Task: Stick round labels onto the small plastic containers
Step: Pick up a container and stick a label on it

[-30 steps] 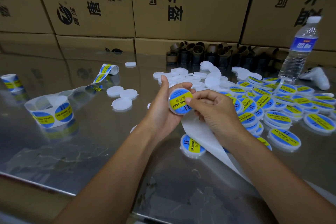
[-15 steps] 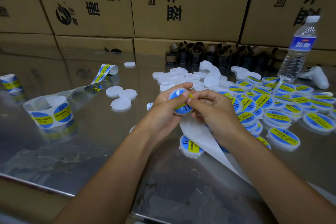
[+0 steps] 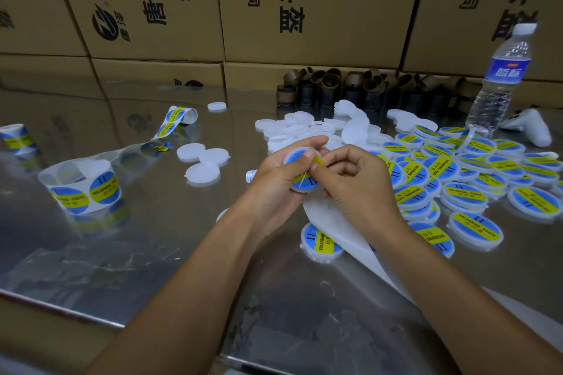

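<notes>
My left hand (image 3: 274,179) grips a small round white container (image 3: 297,160) that carries a blue and yellow round label. My right hand (image 3: 353,179) meets it from the right, thumb and forefinger pinching at the label's yellow band. A strip of white backing paper (image 3: 341,234) hangs below my hands and runs to the lower right. Several unlabelled white containers (image 3: 307,128) lie behind my hands. Several labelled ones (image 3: 466,170) are heaped to the right, and one labelled container (image 3: 320,240) lies just below my hands.
A label roll (image 3: 82,189) stands at the left with its strip trailing back; another roll (image 3: 16,138) is at the far left edge. Three white containers (image 3: 202,161) lie left of centre. A water bottle (image 3: 499,79), brown cardboard cores (image 3: 350,88) and stacked cartons (image 3: 304,3) stand behind.
Both hands lowered the container slightly and tilted it flatter. My left thumb moved over its top, and my right fingers closed onto the label.
</notes>
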`<state>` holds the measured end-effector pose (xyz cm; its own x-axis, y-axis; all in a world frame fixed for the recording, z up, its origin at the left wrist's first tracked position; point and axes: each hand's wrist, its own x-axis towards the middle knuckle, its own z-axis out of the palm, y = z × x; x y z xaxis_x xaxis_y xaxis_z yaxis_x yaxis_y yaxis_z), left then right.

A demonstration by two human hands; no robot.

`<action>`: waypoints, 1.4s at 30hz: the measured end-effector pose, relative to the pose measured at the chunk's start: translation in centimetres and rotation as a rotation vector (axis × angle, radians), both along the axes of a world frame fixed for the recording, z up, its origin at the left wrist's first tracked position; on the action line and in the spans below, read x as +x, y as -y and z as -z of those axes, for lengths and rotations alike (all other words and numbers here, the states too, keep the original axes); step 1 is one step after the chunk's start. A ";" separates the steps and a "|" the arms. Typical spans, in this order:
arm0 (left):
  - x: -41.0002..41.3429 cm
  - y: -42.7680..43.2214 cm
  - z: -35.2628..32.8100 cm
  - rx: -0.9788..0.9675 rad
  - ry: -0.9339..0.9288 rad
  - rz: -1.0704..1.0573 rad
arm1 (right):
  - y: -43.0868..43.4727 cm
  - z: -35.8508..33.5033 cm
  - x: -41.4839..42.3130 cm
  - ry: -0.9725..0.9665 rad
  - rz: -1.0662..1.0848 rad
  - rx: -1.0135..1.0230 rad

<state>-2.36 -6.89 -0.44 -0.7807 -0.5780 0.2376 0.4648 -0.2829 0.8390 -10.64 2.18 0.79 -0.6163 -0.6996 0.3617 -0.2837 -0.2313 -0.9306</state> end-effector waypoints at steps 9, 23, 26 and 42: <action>0.0 -0.5 -0.3 0.025 -0.031 0.058 | 0.5 0.8 0.0 -0.270 0.127 0.046; 0.3 -0.3 -0.5 0.061 -0.027 0.114 | 0.1 0.2 -0.3 -0.134 -0.022 0.048; 0.3 -0.2 -0.6 0.038 -0.016 0.100 | 0.0 -0.1 -0.2 -0.069 -0.126 0.018; 0.4 -0.4 -0.5 -0.138 0.122 -0.133 | -0.1 -0.1 -0.4 -0.152 -0.001 0.030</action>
